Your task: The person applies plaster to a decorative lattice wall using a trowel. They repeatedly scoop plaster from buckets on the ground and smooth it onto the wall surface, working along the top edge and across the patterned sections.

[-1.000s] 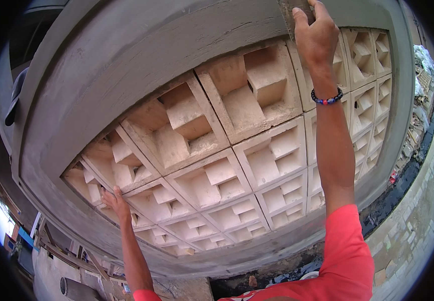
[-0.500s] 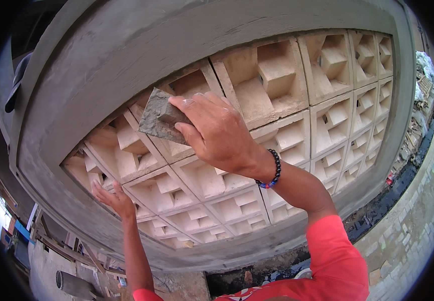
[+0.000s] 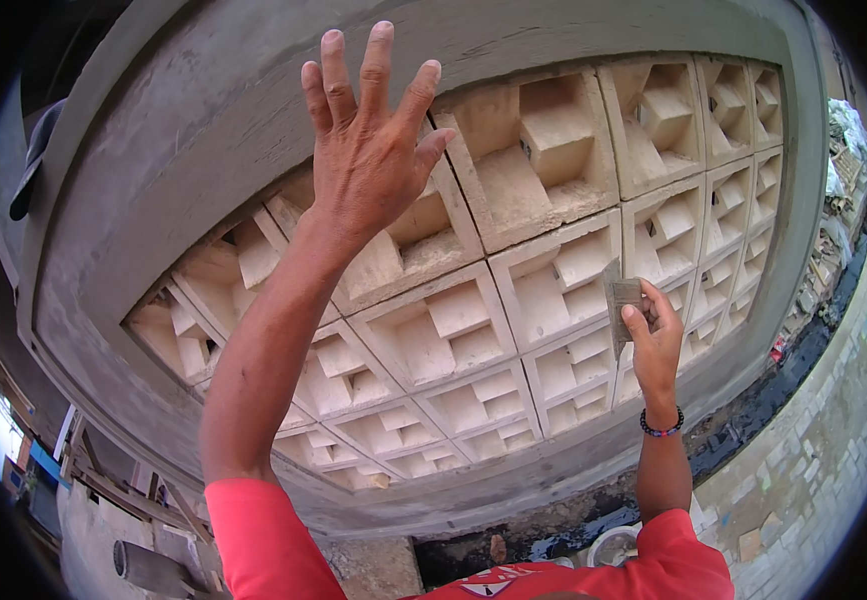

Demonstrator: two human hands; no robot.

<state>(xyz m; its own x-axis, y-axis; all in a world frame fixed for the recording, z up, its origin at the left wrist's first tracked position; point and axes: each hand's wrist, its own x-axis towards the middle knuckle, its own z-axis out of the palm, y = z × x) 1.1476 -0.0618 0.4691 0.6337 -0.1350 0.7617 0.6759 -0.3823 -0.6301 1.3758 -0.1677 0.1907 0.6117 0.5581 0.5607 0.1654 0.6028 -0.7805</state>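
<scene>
My left hand (image 3: 365,150) is raised with its fingers spread, holding nothing, in front of the upper edge of the block screen; whether it touches the wall cannot be told. In my right hand (image 3: 659,340) is a small cement-smeared plastering float (image 3: 622,305), gripped by its block handle and turned edge-on in front of the screen's lower right part. The screen is built of cream ventilation blocks (image 3: 459,315) in rows, with angled pieces inside each opening. A smooth grey cement surround (image 3: 203,110) frames it.
A dark wet gutter (image 3: 553,545) runs along the wall's foot, with a round bucket (image 3: 613,547) beside it. Paving (image 3: 823,480) lies to the right, rubble and plastic sheeting (image 3: 848,135) at far right. A grey pipe (image 3: 148,570) and timber (image 3: 118,490) lie at lower left.
My right hand has moved the float from the upper left of the screen down to the lower right. My left hand has risen from the lower left corner to the upper edge.
</scene>
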